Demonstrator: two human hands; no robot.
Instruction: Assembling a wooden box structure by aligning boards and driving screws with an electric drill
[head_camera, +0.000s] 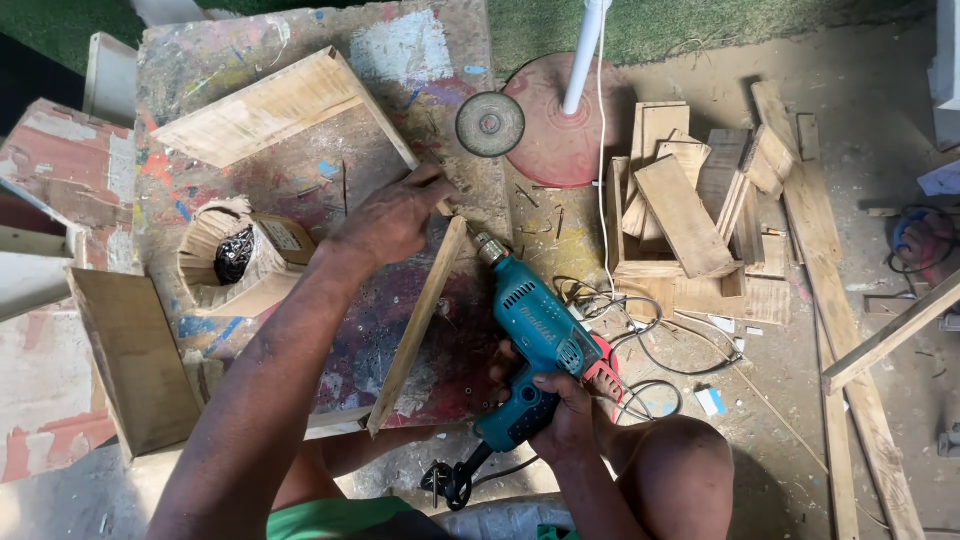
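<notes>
— Head view, looking down: what has the right hand (560, 400) got?
— It is wrapped tight around the grip of a teal electric drill (530, 335), whose bit end meets the top of a thin wooden slat (418, 325) standing on edge.
— And the left hand (392, 218)?
— Spread flat, fingers pressing down where the slat joins a larger wooden panel (270, 105), holding nothing closed in it.
— Where does it all sit?
— On a paint-stained board (400, 40). A cardboard box (235, 255) lies left of the forearm, seemingly holding dark screws. A grinding disc (490, 124) lies beyond; scrap wood pieces (690, 215) are piled to the right.
</notes>
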